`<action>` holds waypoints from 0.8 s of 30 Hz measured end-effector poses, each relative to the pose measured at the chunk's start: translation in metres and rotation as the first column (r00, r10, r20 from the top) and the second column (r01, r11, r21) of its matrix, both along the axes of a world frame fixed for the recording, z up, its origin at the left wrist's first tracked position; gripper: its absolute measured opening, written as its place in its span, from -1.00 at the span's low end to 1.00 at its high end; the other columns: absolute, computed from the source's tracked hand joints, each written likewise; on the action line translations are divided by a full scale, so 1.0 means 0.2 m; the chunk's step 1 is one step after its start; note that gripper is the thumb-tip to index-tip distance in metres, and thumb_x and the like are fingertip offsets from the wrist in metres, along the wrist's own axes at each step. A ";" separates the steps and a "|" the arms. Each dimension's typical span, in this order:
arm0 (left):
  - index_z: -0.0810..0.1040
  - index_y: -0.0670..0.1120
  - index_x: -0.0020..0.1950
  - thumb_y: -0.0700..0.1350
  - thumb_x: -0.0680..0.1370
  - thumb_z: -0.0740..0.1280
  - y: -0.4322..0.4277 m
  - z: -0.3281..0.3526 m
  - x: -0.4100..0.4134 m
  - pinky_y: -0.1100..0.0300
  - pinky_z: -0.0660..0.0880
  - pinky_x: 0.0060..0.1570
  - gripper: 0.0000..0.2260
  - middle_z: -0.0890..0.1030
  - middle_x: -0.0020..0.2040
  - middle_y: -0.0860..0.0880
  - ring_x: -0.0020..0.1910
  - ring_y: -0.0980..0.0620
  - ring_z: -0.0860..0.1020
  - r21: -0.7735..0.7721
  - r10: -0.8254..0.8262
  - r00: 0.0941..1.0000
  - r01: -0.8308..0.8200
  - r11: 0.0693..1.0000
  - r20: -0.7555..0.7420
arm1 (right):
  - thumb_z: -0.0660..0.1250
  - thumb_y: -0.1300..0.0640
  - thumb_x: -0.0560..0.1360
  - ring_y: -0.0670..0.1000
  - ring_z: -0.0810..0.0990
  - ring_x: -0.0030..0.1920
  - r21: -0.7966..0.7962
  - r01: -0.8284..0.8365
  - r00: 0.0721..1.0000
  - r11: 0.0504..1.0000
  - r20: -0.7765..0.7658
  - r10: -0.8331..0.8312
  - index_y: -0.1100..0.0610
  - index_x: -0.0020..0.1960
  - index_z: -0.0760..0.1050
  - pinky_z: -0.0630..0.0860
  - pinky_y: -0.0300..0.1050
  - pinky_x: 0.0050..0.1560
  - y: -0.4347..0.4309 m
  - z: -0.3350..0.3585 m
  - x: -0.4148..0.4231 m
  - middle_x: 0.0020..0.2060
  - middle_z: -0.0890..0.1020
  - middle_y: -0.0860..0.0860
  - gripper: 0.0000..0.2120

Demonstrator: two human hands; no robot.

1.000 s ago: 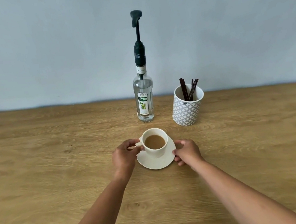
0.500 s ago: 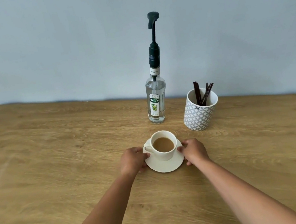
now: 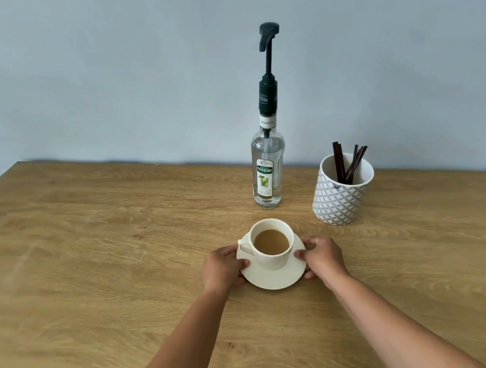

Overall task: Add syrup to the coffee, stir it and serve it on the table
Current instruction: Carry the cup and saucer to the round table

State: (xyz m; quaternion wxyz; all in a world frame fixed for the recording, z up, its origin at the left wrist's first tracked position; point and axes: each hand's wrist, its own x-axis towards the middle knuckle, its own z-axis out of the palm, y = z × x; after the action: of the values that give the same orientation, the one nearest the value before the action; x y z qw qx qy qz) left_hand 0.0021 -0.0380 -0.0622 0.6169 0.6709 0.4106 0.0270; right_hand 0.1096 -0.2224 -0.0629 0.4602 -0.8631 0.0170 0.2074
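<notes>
A person's two bare hands close on a cream saucer (image 3: 277, 278) at the middle of a pale wooden table (image 3: 90, 271), seen from a head-worn camera looking forward and down. The left hand (image 3: 222, 270) grips the saucer's left rim, thumb laid over the top edge and fingers curled around it. The right hand (image 3: 323, 258) holds the opposite rim the same way, thumb on top and fingers tucked at the edge. Whether the saucer's base touches the wood or is raised just off it cannot be told.

On the saucer stands a matching cream cup (image 3: 271, 262), upright, its small handle turned toward the left hand. It is filled most of the way with milky brown coffee (image 3: 271, 242).

Behind the cup and apart from it, near the table's back edge, a clear glass syrup bottle (image 3: 269, 176) stands upright — a green-and-white label on its front, a tall black pump (image 3: 267, 36) rising from its neck with the spout pointing left. To the right of the bottle, not touching it, a white patterned pot (image 3: 338, 200) with a grey lattice design holds several dark stirrers (image 3: 345, 164) that lean against its inner wall.

Both bare forearms (image 3: 182, 352) reach in from the bottom of the view, converging on the saucer. A plain blue-grey wall (image 3: 89, 65) closes the scene behind the table.
</notes>
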 end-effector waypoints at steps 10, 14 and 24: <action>0.57 -0.14 0.32 -0.39 0.48 0.42 0.00 0.01 -0.13 0.12 0.62 -0.39 -0.58 0.70 0.04 -0.16 -0.13 -0.06 0.67 -0.205 0.150 0.986 -0.132 0.970 0.079 | 0.40 0.30 0.46 0.01 0.65 -0.41 0.195 -0.040 0.998 0.980 -0.038 0.048 0.10 0.24 0.56 0.54 -0.15 -0.52 0.02 -0.03 -0.05 -0.12 0.69 0.00 -0.63; 0.57 -0.17 0.33 -0.39 0.48 0.42 0.01 0.02 -0.22 0.13 0.62 -0.43 -0.58 0.71 0.04 -0.17 -0.16 -0.04 0.68 -0.197 0.227 0.969 -0.205 0.959 0.094 | 0.40 0.29 0.47 0.04 0.66 -0.34 0.241 -0.092 0.993 0.966 -0.052 0.107 0.11 0.26 0.54 0.58 -0.12 -0.46 0.07 -0.02 -0.08 -0.14 0.70 0.04 -0.62; 0.54 -0.22 0.36 -0.40 0.49 0.42 0.07 0.14 -0.60 0.16 0.63 -0.42 -0.57 0.72 -0.09 -0.09 -0.21 -0.01 0.67 -0.233 0.440 0.883 -0.399 0.887 0.163 | 0.39 0.33 0.47 0.02 0.59 -0.40 0.327 -0.330 0.936 0.885 -0.005 0.351 0.15 0.27 0.54 0.56 -0.15 -0.49 0.30 0.09 -0.25 -0.24 0.63 0.12 -0.62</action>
State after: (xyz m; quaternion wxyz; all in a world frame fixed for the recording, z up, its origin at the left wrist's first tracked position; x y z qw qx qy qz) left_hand -0.1187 -0.0238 -0.0348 0.6984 0.4960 0.4792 0.1914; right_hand 0.0596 -0.1628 -0.0449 0.5502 -0.7590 -0.1540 0.3123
